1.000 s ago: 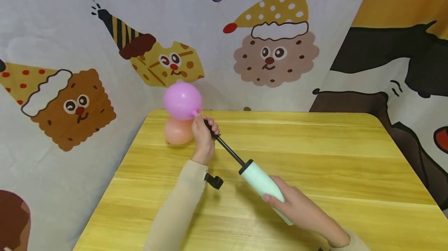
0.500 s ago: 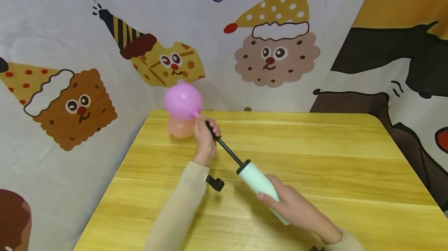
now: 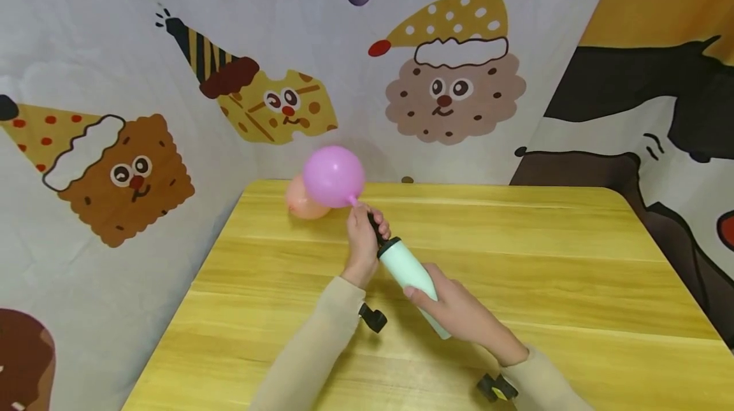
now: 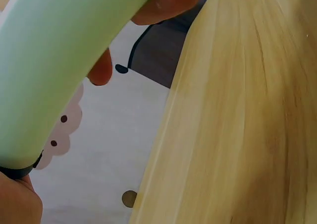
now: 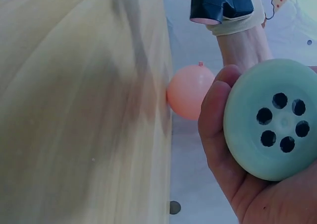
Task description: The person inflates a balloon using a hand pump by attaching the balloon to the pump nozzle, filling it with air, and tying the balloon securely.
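A mint-green balloon pump [image 3: 408,267] with a black front end slants across the middle of the head view. My left hand [image 3: 364,237] grips its black nozzle end and the neck of a round pink balloon [image 3: 334,176], which is inflated. Around the green barrel curl the fingers of my right hand [image 3: 455,309]. In the right wrist view the barrel's round end cap [image 5: 285,122] shows several holes. The pump's black rod is out of sight, with the barrel close against my left hand. Partly behind the pink balloon sits an orange balloon [image 3: 304,199] on the table.
The wooden table [image 3: 545,258] reaches back to a cloth backdrop [image 3: 355,79] printed with cartoon biscuits and cheese. Black camera mounts sit on both wrists, one on the left wrist [image 3: 373,318] and one on the right wrist [image 3: 497,388].
The green barrel has slid forward over the black rod to my left hand. Both hands and the pink balloon have shifted right; the orange balloon has moved slightly right and back.
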Demonstrator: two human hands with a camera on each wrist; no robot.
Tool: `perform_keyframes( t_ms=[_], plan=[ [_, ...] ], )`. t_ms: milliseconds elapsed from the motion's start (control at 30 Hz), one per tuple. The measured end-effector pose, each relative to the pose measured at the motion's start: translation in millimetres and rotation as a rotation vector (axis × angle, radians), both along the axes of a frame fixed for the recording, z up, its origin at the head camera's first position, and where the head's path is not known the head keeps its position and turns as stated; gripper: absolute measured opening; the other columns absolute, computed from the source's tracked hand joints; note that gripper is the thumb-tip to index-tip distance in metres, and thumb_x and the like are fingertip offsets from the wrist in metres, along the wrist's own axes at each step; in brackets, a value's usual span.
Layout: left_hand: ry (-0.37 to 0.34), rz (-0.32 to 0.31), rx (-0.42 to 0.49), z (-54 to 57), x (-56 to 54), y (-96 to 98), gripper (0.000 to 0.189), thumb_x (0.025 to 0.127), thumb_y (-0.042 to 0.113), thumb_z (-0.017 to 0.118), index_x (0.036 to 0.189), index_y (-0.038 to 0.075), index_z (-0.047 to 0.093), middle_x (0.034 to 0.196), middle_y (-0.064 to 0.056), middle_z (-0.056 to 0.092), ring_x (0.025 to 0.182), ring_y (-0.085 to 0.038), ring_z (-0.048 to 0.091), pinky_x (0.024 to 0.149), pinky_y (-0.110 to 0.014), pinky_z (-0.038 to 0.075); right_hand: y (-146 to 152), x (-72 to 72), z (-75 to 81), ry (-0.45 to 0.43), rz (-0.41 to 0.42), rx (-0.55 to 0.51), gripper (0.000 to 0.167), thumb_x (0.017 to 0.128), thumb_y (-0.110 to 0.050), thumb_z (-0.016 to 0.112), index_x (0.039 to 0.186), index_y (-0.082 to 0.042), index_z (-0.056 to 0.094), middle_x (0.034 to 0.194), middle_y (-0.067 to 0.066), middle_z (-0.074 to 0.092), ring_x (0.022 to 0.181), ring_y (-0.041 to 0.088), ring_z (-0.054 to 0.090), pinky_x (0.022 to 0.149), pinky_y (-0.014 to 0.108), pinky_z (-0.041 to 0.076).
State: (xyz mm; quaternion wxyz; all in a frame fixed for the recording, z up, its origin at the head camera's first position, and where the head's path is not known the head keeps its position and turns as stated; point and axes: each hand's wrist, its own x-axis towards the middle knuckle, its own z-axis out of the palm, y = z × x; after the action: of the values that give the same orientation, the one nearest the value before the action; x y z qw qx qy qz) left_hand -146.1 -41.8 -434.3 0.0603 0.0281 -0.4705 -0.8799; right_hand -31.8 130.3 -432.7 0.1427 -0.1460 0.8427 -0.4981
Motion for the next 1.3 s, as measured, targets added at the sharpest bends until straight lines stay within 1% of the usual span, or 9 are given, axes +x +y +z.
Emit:
perform_keyframes(
  t_ms=[133,233,400,467,567,767,933,1100,1300],
  plan=[
    [0.014,0.021,0.004,3.2,-2.8,-3.0,0.035,0.113,0.022,0.030,0.084,0.010,0.046,0.067,0.001,0.048,0.049,-0.007,0.043,0.044,-0.020,0.038,-2.0,1.4,-0.8,-0.001,-0.005,-0.022,0.060,0.107,-0.042,0.057,0.148,-0.001,0.041,0.095,0.016,0.066,0.068,0.031,0.067,0.050,0.036,0.057],
    [0.019,0.031,0.019,7.8,-7.5,-9.4,0.035,0.113,0.020,0.029,0.083,0.010,0.046,0.067,0.001,0.047,0.049,-0.008,0.043,0.043,-0.020,0.038,0.2,5.6,0.6,-0.009,-0.010,-0.016,0.060,0.107,-0.043,0.056,0.150,-0.005,0.041,0.099,0.015,0.067,0.074,0.031,0.068,0.053,0.036,0.057],
    [0.024,0.102,0.066,16.6,-19.5,-28.5,0.039,0.114,0.025,0.031,0.081,0.010,0.046,0.065,0.002,0.046,0.048,-0.007,0.042,0.042,-0.019,0.037,15.8,18.8,5.2,-0.016,0.017,0.043,0.061,0.106,-0.044,0.057,0.154,-0.009,0.040,0.110,0.012,0.067,0.085,0.025,0.067,0.060,0.035,0.057],
    [0.031,0.133,0.083,19.4,-23.4,-36.5,0.038,0.113,0.025,0.033,0.081,0.011,0.046,0.065,0.003,0.046,0.048,-0.006,0.042,0.042,-0.019,0.036,23.2,23.9,6.0,-0.013,0.032,0.071,0.060,0.107,-0.044,0.057,0.154,-0.011,0.040,0.111,0.010,0.067,0.085,0.022,0.066,0.062,0.033,0.056],
    [0.042,0.140,0.101,20.6,-26.7,-44.2,0.035,0.112,0.024,0.034,0.082,0.011,0.045,0.066,0.003,0.045,0.049,-0.006,0.041,0.042,-0.018,0.035,30.8,29.2,5.9,0.000,0.050,0.094,0.057,0.107,-0.043,0.056,0.153,-0.013,0.041,0.108,0.007,0.066,0.083,0.019,0.066,0.061,0.032,0.056],
    [0.037,0.125,0.100,13.6,-24.5,-43.8,0.036,0.113,0.022,0.033,0.082,0.011,0.044,0.066,0.002,0.046,0.050,-0.008,0.041,0.043,-0.019,0.036,30.0,30.0,3.1,0.054,0.074,0.092,0.054,0.107,-0.040,0.057,0.151,-0.010,0.043,0.105,0.005,0.066,0.080,0.012,0.064,0.061,0.030,0.055],
    [0.023,0.128,0.083,8.0,-19.9,-35.6,0.036,0.112,0.020,0.033,0.079,0.010,0.046,0.065,0.002,0.046,0.049,-0.007,0.041,0.043,-0.019,0.035,22.9,26.3,2.6,0.030,0.048,0.099,0.057,0.106,-0.044,0.058,0.150,-0.011,0.044,0.105,0.005,0.067,0.080,0.013,0.064,0.059,0.031,0.055],
    [0.015,0.071,0.077,6.6,-13.5,-22.9,0.036,0.112,0.020,0.032,0.080,0.010,0.046,0.066,0.003,0.045,0.050,-0.007,0.041,0.043,-0.019,0.036,14.1,17.1,-0.3,0.020,0.026,0.090,0.061,0.106,-0.047,0.057,0.151,-0.009,0.043,0.108,0.008,0.067,0.082,0.016,0.065,0.061,0.033,0.056],
    [0.033,0.013,0.061,6.4,-5.6,-9.4,0.036,0.114,0.023,0.030,0.083,0.011,0.047,0.068,0.003,0.047,0.051,-0.007,0.042,0.045,-0.019,0.037,5.7,2.4,-0.2,0.034,0.007,0.060,0.060,0.106,-0.046,0.057,0.146,-0.003,0.044,0.099,0.008,0.066,0.075,0.018,0.065,0.057,0.034,0.056]
  ],
)
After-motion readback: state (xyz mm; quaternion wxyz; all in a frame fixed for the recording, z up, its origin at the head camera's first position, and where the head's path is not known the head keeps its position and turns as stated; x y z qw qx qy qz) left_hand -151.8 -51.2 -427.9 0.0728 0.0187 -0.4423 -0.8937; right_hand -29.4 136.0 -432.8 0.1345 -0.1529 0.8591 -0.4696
